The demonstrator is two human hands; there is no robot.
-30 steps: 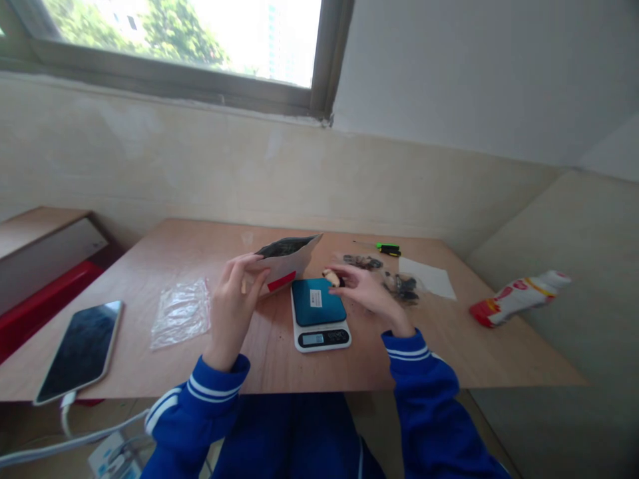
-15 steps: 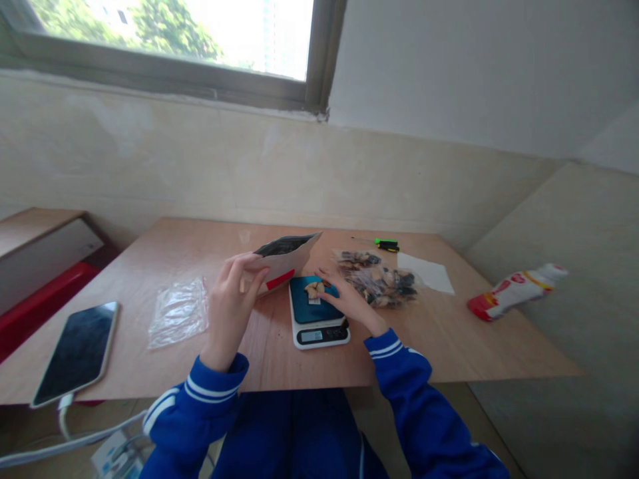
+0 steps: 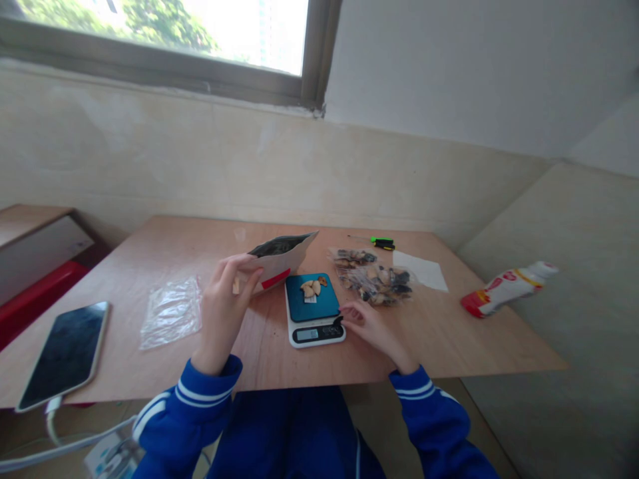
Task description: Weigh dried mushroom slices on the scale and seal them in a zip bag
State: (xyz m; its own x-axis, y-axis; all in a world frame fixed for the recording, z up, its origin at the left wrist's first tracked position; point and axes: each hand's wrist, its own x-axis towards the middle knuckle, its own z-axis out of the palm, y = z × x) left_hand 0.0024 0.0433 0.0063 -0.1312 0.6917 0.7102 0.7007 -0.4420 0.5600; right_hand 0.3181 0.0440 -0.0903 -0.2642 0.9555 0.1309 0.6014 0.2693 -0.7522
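Note:
My left hand [image 3: 227, 306] grips the near-left side of a paper pouch [image 3: 279, 267], thumb in front. The pouch is pale with a red stripe, its dark-lined mouth open, tilted beside the kitchen scale [image 3: 294, 336]. On the scale's blue platform lie several pale dried slices [image 3: 310, 289] and a browner piece [image 3: 322, 281], with a small white label by them. My right hand [image 3: 367, 326] is at the scale's front right corner, fingertips pinched at a small dark piece [image 3: 338, 320] beside the buttons. The display's digits are too small to read.
Clear bags of dried slices [image 3: 382, 283] lie right of the scale, near white paper [image 3: 422, 271] and screwdrivers [image 3: 382, 241]. A bottle [image 3: 506, 291] lies tilted at the far right. At left are a clear plastic bag [image 3: 171, 313] and a tablet [image 3: 64, 352] with a cable.
My right hand has left the slices on the platform and moved toward me and right, to the dark piece at the scale's corner. My left hand still holds the pouch. The view has shifted slightly.

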